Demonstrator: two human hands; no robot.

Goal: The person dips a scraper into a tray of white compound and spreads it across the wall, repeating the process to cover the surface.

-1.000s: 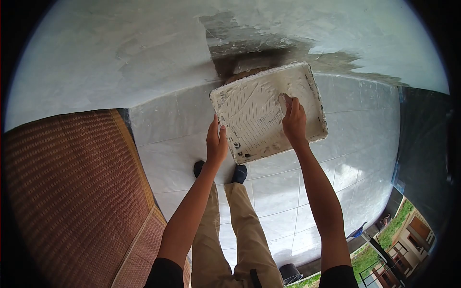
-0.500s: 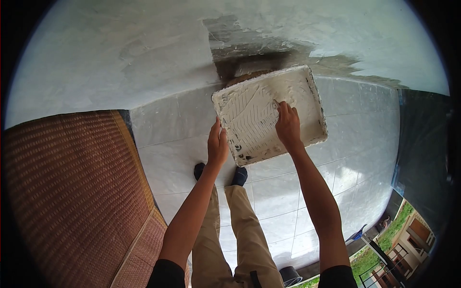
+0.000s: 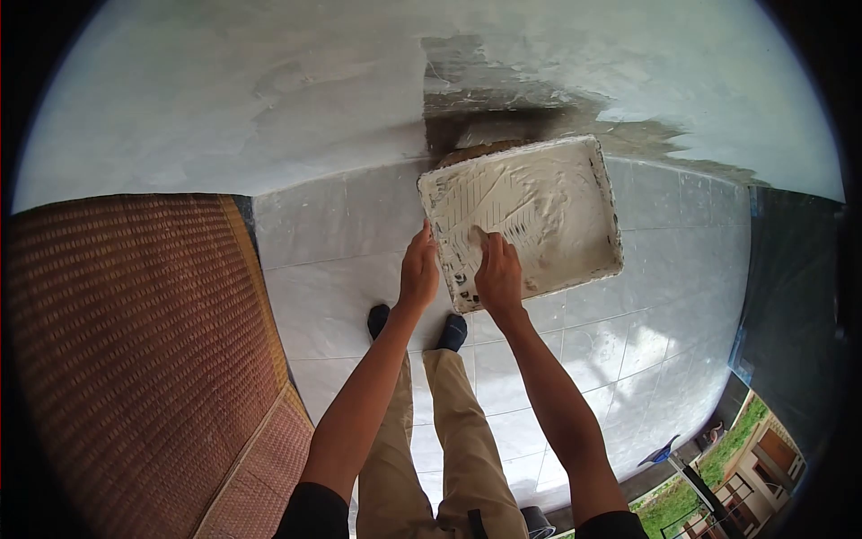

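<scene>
A paint tray (image 3: 612,216) with ridges on its floor is tilted in front of me, its rim crusted with dried material. Thick off-white paste (image 3: 552,202) coats the inside and lies heaped toward the right half. My left hand (image 3: 420,268) grips the tray's left edge, its fingers partly hidden by the rim. In my right hand (image 3: 499,274) is a small flat scraper (image 3: 478,235), coated in paste and mostly covered by the fingers. The scraper touches the paste over the ridges near the tray's left side.
Beyond the tray rises a wall (image 3: 269,108) smeared with pale plaster, with a dark bare patch (image 3: 467,81) low down. Grey tiles (image 3: 341,225) cover the floor. A brown woven mat (image 3: 144,314) lies at left, and a dark sheet (image 3: 790,287) hangs at right.
My right hand has moved left and toward me with the scraper, across the ridges. Paste now covers more of the ridged area. The tray and left hand appear slightly farther right in view.
</scene>
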